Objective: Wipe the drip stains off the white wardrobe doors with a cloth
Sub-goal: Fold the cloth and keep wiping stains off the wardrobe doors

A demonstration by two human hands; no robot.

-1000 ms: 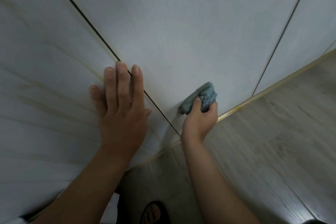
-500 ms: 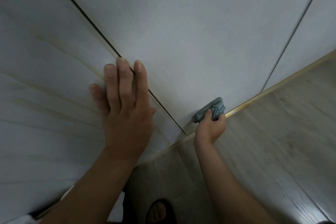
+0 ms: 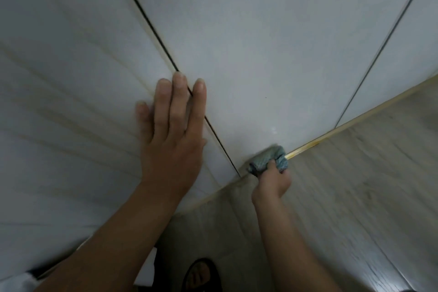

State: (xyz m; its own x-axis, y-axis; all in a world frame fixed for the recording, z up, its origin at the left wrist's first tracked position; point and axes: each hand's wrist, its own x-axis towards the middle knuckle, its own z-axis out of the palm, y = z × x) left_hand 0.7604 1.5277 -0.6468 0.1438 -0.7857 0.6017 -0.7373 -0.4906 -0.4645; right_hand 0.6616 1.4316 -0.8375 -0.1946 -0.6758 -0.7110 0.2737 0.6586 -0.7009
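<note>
Cloth (image 3: 267,159) gripped in right hand (image 3: 272,184), now lower on wardrobe doors (image 3: 260,54), left hand (image 3: 173,142) still pressed flat

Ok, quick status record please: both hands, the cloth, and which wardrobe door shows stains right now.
left hand: flat, fingers straight, pressed across the dark gap
right hand: grips the cloth
cloth: blue-green, bunched, against the bottom edge of the middle door, beside the gold trim
left door: faint brownish streaks visible
middle door: no streaks visible
floor: pale wood-look; a sandalled foot below
</note>
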